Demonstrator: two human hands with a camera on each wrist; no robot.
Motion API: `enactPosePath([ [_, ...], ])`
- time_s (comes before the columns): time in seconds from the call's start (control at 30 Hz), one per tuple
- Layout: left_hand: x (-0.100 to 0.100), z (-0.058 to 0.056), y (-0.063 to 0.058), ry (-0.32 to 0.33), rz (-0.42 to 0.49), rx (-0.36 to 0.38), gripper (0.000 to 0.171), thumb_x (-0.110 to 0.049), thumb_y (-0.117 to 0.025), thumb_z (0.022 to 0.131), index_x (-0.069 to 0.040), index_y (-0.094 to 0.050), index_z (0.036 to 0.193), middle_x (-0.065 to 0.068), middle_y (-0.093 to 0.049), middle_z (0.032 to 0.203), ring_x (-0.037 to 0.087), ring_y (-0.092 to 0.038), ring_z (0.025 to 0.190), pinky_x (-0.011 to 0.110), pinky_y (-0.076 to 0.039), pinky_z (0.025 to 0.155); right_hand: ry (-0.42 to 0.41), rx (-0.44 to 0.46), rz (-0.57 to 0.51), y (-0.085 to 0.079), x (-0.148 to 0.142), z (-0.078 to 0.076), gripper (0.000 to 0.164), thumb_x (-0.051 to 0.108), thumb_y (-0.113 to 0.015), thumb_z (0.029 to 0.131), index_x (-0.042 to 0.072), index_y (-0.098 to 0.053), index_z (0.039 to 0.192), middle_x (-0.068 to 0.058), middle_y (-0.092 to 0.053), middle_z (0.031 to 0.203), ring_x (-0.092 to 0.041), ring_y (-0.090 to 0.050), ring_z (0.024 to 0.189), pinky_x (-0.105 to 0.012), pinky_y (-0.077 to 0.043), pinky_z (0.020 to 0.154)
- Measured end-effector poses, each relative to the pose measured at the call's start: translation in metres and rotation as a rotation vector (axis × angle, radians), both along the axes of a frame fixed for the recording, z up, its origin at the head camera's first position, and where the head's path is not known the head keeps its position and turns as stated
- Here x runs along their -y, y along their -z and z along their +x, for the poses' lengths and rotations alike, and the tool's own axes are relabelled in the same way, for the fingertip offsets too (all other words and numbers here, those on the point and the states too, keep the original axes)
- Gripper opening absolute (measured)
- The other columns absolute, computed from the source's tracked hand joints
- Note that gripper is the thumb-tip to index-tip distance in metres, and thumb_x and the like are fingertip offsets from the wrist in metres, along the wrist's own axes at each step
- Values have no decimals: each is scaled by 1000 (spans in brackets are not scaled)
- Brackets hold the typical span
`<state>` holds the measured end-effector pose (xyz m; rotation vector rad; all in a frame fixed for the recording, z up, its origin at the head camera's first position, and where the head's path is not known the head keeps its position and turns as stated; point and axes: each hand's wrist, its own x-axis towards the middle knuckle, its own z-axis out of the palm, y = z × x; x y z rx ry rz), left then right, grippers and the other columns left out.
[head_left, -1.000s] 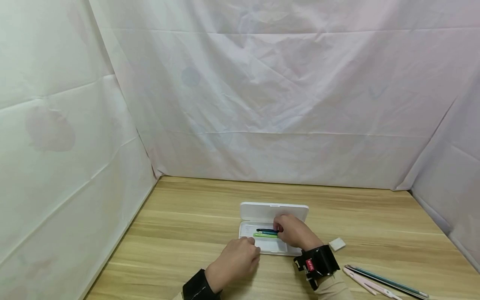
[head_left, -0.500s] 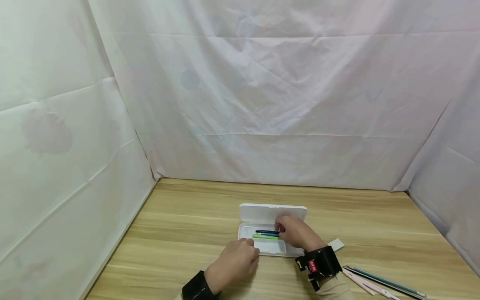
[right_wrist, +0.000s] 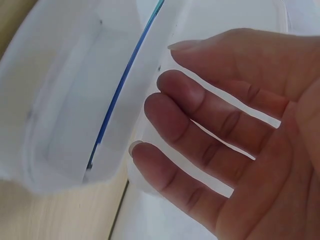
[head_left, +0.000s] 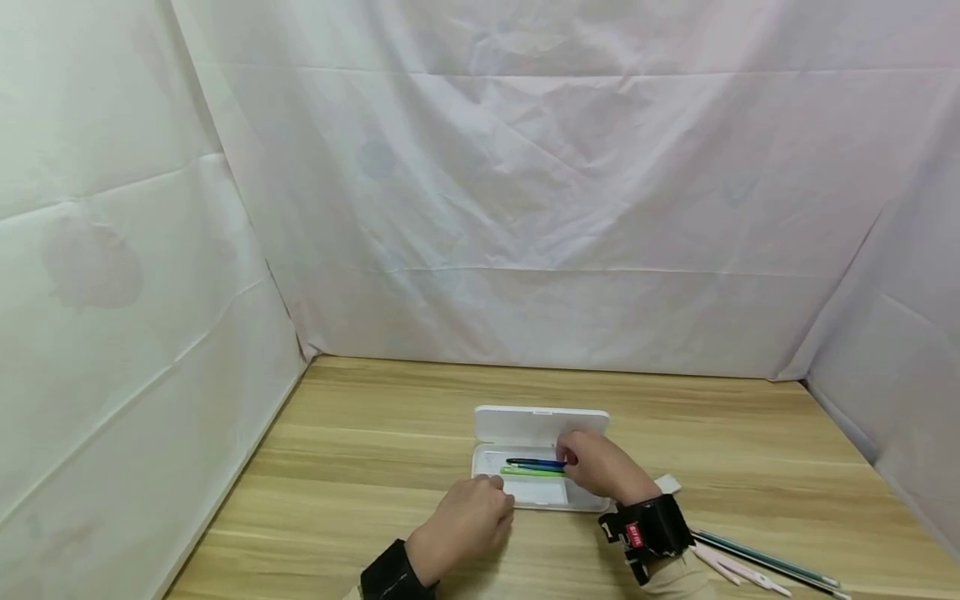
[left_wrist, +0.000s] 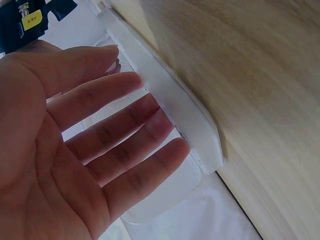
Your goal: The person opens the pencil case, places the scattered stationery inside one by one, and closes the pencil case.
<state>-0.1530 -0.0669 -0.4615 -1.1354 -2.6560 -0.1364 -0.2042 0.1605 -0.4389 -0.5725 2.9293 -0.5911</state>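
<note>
An open white pencil case [head_left: 585, 498] lies on the table, its lid [head_left: 510, 425] raised at the back. Inside rest a dark pen [head_left: 531, 462] and a green pen [head_left: 528, 472], side by side; the right wrist view shows a slim blue pen [right_wrist: 120, 90] within the case. My left hand [head_left: 468, 517] touches the front wall with its fingertips, the thumb held apart, as the left wrist view shows. Over the right half of the case is my right hand [head_left: 603, 465], fingers loosely bent, nothing between them; it covers the pens' right ends in the head view.
Behind the right wrist a white eraser [head_left: 667, 483] is partly hidden. Pencils [head_left: 768, 558] and a pale pink compass [head_left: 742, 571] lie at the front right of the wooden table [head_left: 360, 433]. White cloth [head_left: 525, 208] hangs around the back and sides.
My right hand has shifted slightly right along the pens, exposing a bit more of their length. My left hand stays at the front wall. The head view has drifted a little.
</note>
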Motion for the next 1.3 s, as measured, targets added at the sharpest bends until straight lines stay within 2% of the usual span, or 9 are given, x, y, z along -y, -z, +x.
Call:
enactPosePath([
  [0.2, 1, -1, -1, -1, -10, 3, 13, -20, -74, 84, -17, -70, 72, -7, -56, 69, 5, -51, 61, 20, -38, 52, 5, -36, 21, -3, -10, 5, 16, -5, -69, 79, 10, -63, 79, 3, -51, 73, -14, -45, 69, -30, -39, 62],
  [0.4, 1, -1, -2, -1, -10, 5, 14, -18, -73, 84, -17, -69, 71, -6, -56, 69, 6, -51, 61, 19, -38, 51, 32, -13, 30, -4, -27, 9, 14, -4, -68, 81, 9, -63, 80, 3, -51, 73, -14, -47, 69, -31, -40, 63],
  [0.63, 2, -2, -1, -13, -14, 25, 14, -18, -72, 84, -17, -69, 71, -6, -55, 69, 5, -49, 60, 19, -38, 51, 25, -21, 10, -2, -58, 15, 9, 0, -69, 81, 8, -65, 82, 4, -53, 72, -12, -46, 66, -26, -39, 59],
  [1.1, 5, -2, -2, -24, -3, 45, 14, -17, -71, 86, -16, -69, 71, -6, -55, 69, 6, -48, 60, 20, -36, 51, 81, 2, 21, 3, -115, 28, 11, 6, -72, 84, 12, -63, 84, 6, -52, 73, -9, -45, 66, -27, -40, 60],
  [1.3, 7, -2, -2, -24, 6, 65, 14, -16, -71, 86, -15, -70, 72, -6, -55, 68, 5, -45, 59, 19, -34, 50, 58, -30, 1, 2, -137, 29, 12, 1, -69, 80, 9, -62, 85, 5, -53, 74, -6, -46, 67, -27, -41, 60],
])
